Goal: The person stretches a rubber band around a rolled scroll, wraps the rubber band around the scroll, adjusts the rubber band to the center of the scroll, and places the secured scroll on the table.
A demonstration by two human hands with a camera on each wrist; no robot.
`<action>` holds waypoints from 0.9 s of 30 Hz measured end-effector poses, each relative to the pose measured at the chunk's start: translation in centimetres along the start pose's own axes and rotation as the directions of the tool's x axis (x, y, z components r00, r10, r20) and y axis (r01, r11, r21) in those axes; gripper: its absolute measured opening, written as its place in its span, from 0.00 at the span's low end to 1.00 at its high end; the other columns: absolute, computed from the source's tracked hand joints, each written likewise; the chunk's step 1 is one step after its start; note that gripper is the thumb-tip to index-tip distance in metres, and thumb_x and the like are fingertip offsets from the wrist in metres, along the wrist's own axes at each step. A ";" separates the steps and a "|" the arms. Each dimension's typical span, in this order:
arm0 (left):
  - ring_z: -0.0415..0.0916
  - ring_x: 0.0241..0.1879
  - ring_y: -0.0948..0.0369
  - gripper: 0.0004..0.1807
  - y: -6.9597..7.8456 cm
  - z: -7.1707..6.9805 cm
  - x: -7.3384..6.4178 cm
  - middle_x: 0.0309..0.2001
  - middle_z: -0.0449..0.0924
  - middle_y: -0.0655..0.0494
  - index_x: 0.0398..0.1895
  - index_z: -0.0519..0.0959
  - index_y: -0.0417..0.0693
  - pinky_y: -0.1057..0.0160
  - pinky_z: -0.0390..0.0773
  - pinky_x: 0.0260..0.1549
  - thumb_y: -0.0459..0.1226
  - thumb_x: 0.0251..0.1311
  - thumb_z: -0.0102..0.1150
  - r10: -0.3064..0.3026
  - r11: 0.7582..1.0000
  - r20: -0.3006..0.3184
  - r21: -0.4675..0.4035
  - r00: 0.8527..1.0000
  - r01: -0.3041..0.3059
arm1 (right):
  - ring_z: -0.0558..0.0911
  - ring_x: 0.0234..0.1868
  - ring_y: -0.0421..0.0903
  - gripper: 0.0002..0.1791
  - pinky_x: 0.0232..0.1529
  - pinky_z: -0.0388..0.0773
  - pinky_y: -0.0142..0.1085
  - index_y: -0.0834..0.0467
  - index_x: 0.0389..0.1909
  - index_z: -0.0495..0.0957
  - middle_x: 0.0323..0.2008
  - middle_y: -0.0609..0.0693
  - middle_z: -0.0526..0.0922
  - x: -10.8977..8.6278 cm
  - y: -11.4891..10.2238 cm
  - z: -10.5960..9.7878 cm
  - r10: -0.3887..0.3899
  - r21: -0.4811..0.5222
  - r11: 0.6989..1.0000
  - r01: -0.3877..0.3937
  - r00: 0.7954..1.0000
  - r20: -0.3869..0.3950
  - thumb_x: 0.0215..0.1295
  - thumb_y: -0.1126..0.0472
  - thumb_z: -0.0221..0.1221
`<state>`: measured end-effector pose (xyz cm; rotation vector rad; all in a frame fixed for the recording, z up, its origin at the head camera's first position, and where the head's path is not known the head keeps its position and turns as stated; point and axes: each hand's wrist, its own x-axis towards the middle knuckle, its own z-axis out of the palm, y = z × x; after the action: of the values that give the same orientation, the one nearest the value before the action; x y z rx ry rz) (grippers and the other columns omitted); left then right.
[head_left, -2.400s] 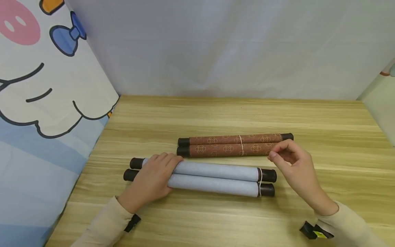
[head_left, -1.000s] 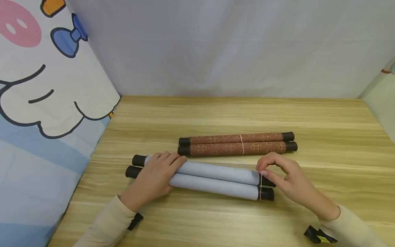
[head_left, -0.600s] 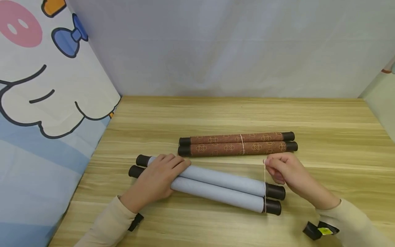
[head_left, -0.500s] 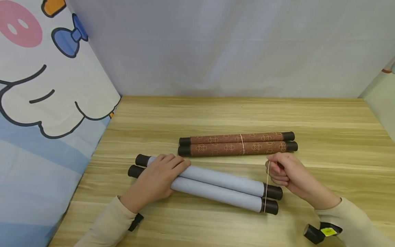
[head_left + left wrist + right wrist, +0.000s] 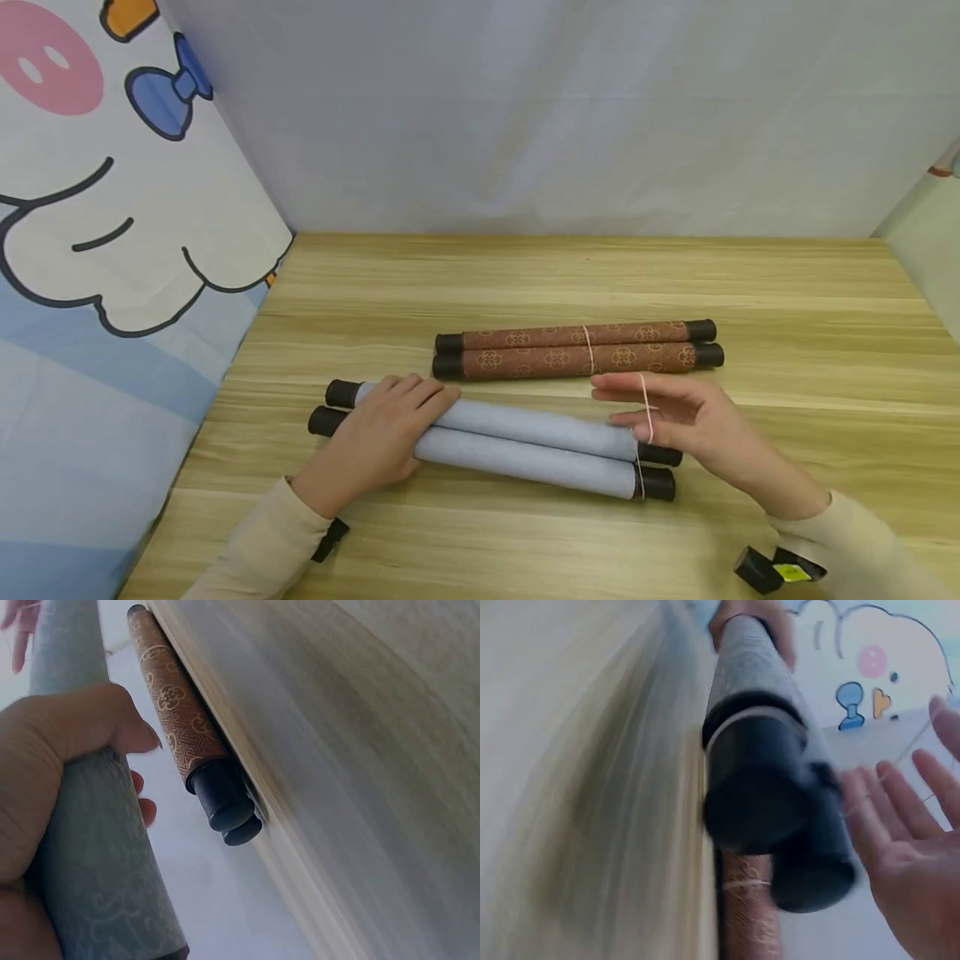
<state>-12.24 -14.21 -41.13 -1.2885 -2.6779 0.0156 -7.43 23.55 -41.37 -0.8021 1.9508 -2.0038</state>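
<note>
A light blue scroll (image 5: 525,422), rolled from both ends into two side-by-side rolls with black end knobs, lies slightly tilted in the head view. My left hand (image 5: 382,433) grips it near its left end, as the left wrist view also shows, thumb over the blue scroll (image 5: 112,855). At the right end, a thin pale rubber band (image 5: 648,408) loops round the rolls and stretches up over the spread fingers and thumb of my right hand (image 5: 705,425). In the right wrist view the right hand (image 5: 907,847) has extended fingers beside the black knobs (image 5: 754,780).
A brown patterned scroll (image 5: 555,358), held by its own band, lies just behind the blue one on the wooden table (image 5: 480,542). A pale curtain (image 5: 525,117) rises at the table's back edge. Cartoon-printed cloth (image 5: 142,275) hangs at the left.
My right hand reached the band, pulled it up from the scroll's right end, then spread its fingers inside the loop. That end swung nearer me and partly back. The left hand keeps its grip.
</note>
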 end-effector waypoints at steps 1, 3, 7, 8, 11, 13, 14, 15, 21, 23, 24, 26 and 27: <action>0.77 0.52 0.55 0.43 0.0 0.0 0.0 0.54 0.79 0.55 0.63 0.73 0.52 0.53 0.78 0.52 0.35 0.34 0.77 -0.011 1.000 0.002 0.009 1.000 0.011 | 0.76 0.66 0.38 0.32 0.60 0.79 0.37 0.62 0.70 0.67 0.68 0.47 0.74 0.0 -0.2 0.4 0.003 -0.164 0.986 -0.006 1.000 -0.018 0.63 0.73 0.60; 0.78 0.52 0.55 0.44 0.0 0.1 -0.1 0.54 0.79 0.54 0.63 0.72 0.51 0.53 0.78 0.51 0.36 0.35 0.77 -0.036 0.999 0.003 0.030 0.999 0.036 | 0.73 0.67 0.37 0.40 0.63 0.77 0.40 0.55 0.71 0.67 0.69 0.45 0.72 -0.1 -0.7 1.2 0.003 -0.462 0.887 -0.027 0.999 -0.054 0.55 0.63 0.70; 0.78 0.50 0.54 0.44 0.1 0.1 0.0 0.54 0.79 0.53 0.64 0.72 0.50 0.52 0.79 0.49 0.37 0.36 0.77 -0.082 0.996 -0.005 0.041 0.997 0.082 | 0.71 0.67 0.46 0.52 0.62 0.73 0.56 0.46 0.71 0.66 0.69 0.47 0.69 -0.1 -1.5 2.7 -0.040 -0.759 0.649 -0.057 0.993 -0.109 0.40 0.49 0.78; 0.77 0.49 0.54 0.43 0.1 0.1 0.0 0.53 0.79 0.52 0.64 0.72 0.50 0.52 0.79 0.49 0.37 0.37 0.77 -0.095 0.995 -0.008 0.038 0.995 0.095 | 0.71 0.67 0.51 0.54 0.60 0.73 0.60 0.47 0.71 0.66 0.69 0.49 0.68 0.0 -1.6 3.0 -0.054 -0.765 0.642 -0.054 0.992 -0.116 0.38 0.49 0.78; 0.77 0.47 0.53 0.43 0.2 0.0 -0.1 0.51 0.79 0.52 0.64 0.72 0.49 0.51 0.79 0.47 0.38 0.37 0.78 -0.144 0.989 -0.018 0.019 0.989 0.144 | 0.69 0.67 0.57 0.56 0.59 0.70 0.66 0.48 0.72 0.65 0.70 0.53 0.65 0.0 -2.1 3.4 -0.075 -0.753 0.651 -0.098 0.978 -0.193 0.36 0.50 0.79; 0.78 0.46 0.52 0.44 0.3 -0.1 -0.2 0.50 0.79 0.52 0.63 0.73 0.49 0.50 0.79 0.47 0.38 0.35 0.79 -0.184 0.983 -0.028 0.000 0.983 0.184 | 0.67 0.68 0.54 0.57 0.63 0.71 0.61 0.46 0.73 0.63 0.71 0.52 0.63 -0.1 -2.4 3.5 -0.076 -0.720 0.676 -0.159 0.956 -0.282 0.36 0.52 0.80; 0.78 0.46 0.52 0.44 0.3 -0.2 -0.2 0.50 0.79 0.52 0.63 0.73 0.49 0.49 0.79 0.47 0.38 0.34 0.80 -0.204 0.979 -0.036 -0.008 0.978 0.204 | 0.65 0.69 0.52 0.58 0.66 0.72 0.54 0.44 0.73 0.62 0.72 0.52 0.62 -0.1 -2.5 3.5 -0.068 -0.688 0.700 -0.192 0.941 -0.331 0.36 0.55 0.80; 0.78 0.46 0.51 0.45 0.3 -0.2 -0.2 0.49 0.80 0.51 0.63 0.73 0.49 0.49 0.79 0.47 0.37 0.33 0.80 -0.223 0.975 -0.045 -0.017 0.974 0.223 | 0.64 0.70 0.51 0.59 0.67 0.72 0.46 0.43 0.74 0.61 0.73 0.52 0.60 -0.2 -2.7 3.4 -0.055 -0.648 0.728 -0.222 0.924 -0.378 0.37 0.57 0.80; 0.78 0.44 0.49 0.47 0.0 -0.4 -0.3 0.47 0.80 0.49 0.62 0.73 0.48 0.47 0.78 0.45 0.36 0.29 0.81 -0.290 0.957 -0.132 -0.034 0.948 0.288 | 0.64 0.73 0.56 0.55 0.53 0.76 0.19 0.50 0.79 0.45 0.78 0.59 0.51 -0.8 -2.5 2.5 0.244 -0.177 0.917 -0.358 0.853 -0.462 0.57 0.66 0.69; 0.78 0.44 0.49 0.46 -0.1 -0.5 -0.3 0.47 0.80 0.49 0.62 0.74 0.48 0.47 0.78 0.45 0.35 0.29 0.81 -0.278 0.961 -0.158 -0.037 0.948 0.276 | 0.71 0.69 0.54 0.48 0.53 0.79 0.25 0.58 0.79 0.43 0.77 0.62 0.51 -0.9 -1.9 2.2 0.350 0.014 0.926 -0.378 0.844 -0.406 0.65 0.64 0.62; 0.79 0.45 0.49 0.46 -0.2 -0.5 -0.3 0.47 0.80 0.49 0.62 0.74 0.48 0.47 0.78 0.46 0.34 0.29 0.80 -0.264 0.965 -0.166 -0.041 0.950 0.261 | 0.74 0.66 0.50 0.44 0.53 0.80 0.27 0.62 0.78 0.44 0.75 0.63 0.54 -0.9 -1.6 2.0 0.386 0.097 0.920 -0.379 0.842 -0.376 0.68 0.64 0.59; 0.79 0.46 0.50 0.45 -0.3 -0.5 -0.4 0.48 0.80 0.50 0.61 0.74 0.49 0.47 0.78 0.48 0.33 0.29 0.79 -0.226 0.974 -0.172 -0.047 0.959 0.221 | 0.76 0.63 0.40 0.38 0.56 0.79 0.29 0.66 0.76 0.46 0.73 0.57 0.61 -1.0 -0.9 1.6 0.409 0.213 0.910 -0.356 0.853 -0.323 0.71 0.63 0.53; 0.79 0.47 0.51 0.44 -0.4 -0.6 -0.4 0.49 0.80 0.51 0.61 0.74 0.49 0.47 0.78 0.48 0.32 0.30 0.78 -0.203 0.979 -0.172 -0.048 0.964 0.197 | 0.77 0.60 0.36 0.36 0.56 0.79 0.31 0.67 0.75 0.48 0.71 0.53 0.64 -1.0 -0.7 1.5 0.413 0.265 0.902 -0.340 0.859 -0.303 0.73 0.63 0.51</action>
<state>-12.21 -14.81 -40.61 -0.9706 -2.6488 -0.1588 -5.69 22.88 -41.01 0.0069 1.8441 -2.1492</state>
